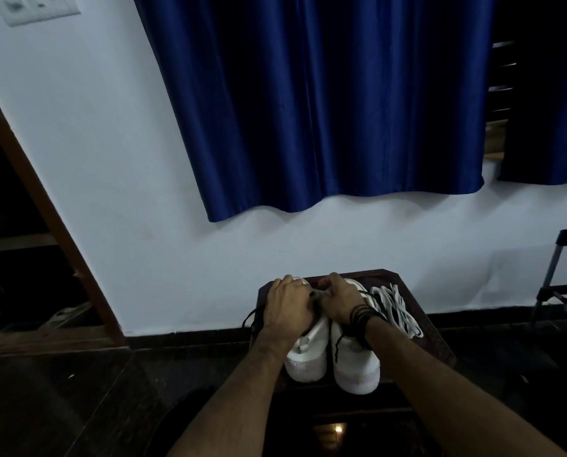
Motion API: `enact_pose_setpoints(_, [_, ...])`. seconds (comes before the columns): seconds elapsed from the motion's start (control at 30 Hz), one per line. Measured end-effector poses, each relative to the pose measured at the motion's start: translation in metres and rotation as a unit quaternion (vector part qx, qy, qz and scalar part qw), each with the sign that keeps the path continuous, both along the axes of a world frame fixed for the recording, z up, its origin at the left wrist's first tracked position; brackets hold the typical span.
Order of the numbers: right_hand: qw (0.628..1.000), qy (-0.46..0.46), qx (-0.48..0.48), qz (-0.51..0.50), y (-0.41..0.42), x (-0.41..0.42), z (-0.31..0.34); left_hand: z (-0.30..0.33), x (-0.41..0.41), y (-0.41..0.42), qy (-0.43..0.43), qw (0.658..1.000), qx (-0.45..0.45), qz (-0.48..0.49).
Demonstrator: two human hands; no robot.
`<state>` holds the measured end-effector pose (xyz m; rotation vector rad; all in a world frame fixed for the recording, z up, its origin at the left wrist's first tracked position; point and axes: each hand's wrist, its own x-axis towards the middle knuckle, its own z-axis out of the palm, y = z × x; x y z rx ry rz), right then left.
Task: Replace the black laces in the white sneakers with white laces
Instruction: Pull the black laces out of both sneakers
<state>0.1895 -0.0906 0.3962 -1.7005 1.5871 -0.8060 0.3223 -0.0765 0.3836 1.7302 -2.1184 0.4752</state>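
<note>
Two white sneakers stand side by side on a small dark wooden table (430, 344), heels toward me: the left sneaker (308, 357) and the right sneaker (354, 367). My left hand (287, 308) grips the top of the left sneaker, fingers curled over it. My right hand (340, 300) pinches a black lace (315, 294) at the left sneaker's eyelets. Loose black lace (252, 316) trails off the left sneaker's side. Another black lace (336, 344) hangs on the right sneaker. White laces (396, 306) lie in a loose heap to the right of the shoes.
A white wall and blue curtain (325, 110) rise behind the table. A dark stool or chair frame (556, 285) stands at the right. A wooden door frame (54, 225) is on the left. The floor around is dark.
</note>
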Motion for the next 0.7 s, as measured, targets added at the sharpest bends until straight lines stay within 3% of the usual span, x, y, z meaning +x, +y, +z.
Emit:
enact_pose_setpoints(0.07, [1.0, 0.002, -0.003, -0.001, 0.001, 0.0, 0.001, 0.001, 0.0, 0.002, -0.024, 0.999, -0.025, 0.012])
enact_pose_setpoints(0.13, [1.0, 0.006, -0.01, -0.002, 0.001, 0.0, 0.001, 0.003, -0.001, 0.008, 0.034, 0.992, -0.094, 0.071])
enact_pose_setpoints(0.23, [1.0, 0.011, -0.011, -0.001, 0.002, 0.0, 0.002, 0.005, 0.002, 0.016, 0.164, 0.939, -0.211, 0.216])
enact_pose_setpoints(0.3, [1.0, 0.015, -0.011, -0.001, 0.002, 0.001, 0.002, 0.003, 0.004, 0.016, 0.166, 0.921, -0.231, 0.265])
enact_pose_setpoints(0.4, [1.0, 0.01, -0.007, -0.002, 0.003, 0.001, 0.002, 0.002, 0.0, 0.009, 0.104, 0.963, -0.178, 0.172])
enact_pose_setpoints(0.47, [1.0, 0.003, -0.004, -0.001, 0.002, 0.001, 0.001, 0.002, -0.003, 0.006, 0.003, 0.993, -0.078, 0.093])
enact_pose_setpoints(0.57, [1.0, -0.004, -0.004, -0.003, 0.002, 0.001, 0.001, 0.006, -0.005, 0.005, -0.045, 0.998, 0.026, 0.043])
enact_pose_setpoints(0.63, [1.0, -0.004, -0.006, -0.002, 0.001, 0.001, 0.001, 0.009, -0.006, 0.007, -0.051, 0.998, 0.021, 0.041])
enact_pose_setpoints(0.7, [1.0, 0.0, -0.009, -0.002, 0.001, 0.001, 0.0, 0.008, -0.004, 0.011, 0.019, 0.994, -0.042, 0.094])
